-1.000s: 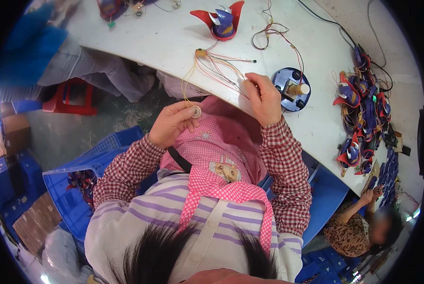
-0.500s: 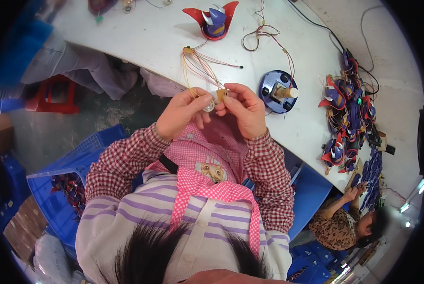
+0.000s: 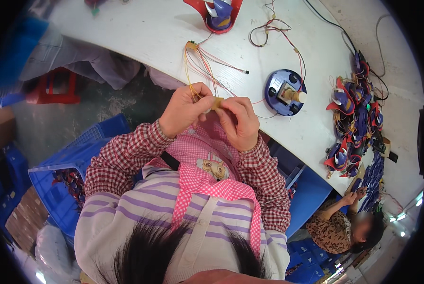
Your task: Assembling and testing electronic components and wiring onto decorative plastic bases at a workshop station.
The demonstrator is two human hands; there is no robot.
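Both hands are pinching a small tan part (image 3: 216,102) at the white table (image 3: 141,33) edge: left hand (image 3: 186,110) and right hand (image 3: 239,122) fingers clamped on it. Yellow-red wires (image 3: 200,59) are trailing toward 12 o'clock; blue round base (image 3: 284,92) is sitting at 2 o'clock.

single head-worn fisheye, looks steeply down over wearer's chest, hands close at centre, white tabletop (image 3: 141,38) curving across the top

White worktable (image 3: 141,38), round blue base with a cream peg (image 3: 285,92) lying on it, loose wire harness (image 3: 207,61) left of the base, red-and-blue toy shell (image 3: 215,14) beyond, heap of red-and-blue parts (image 3: 354,118) to its right
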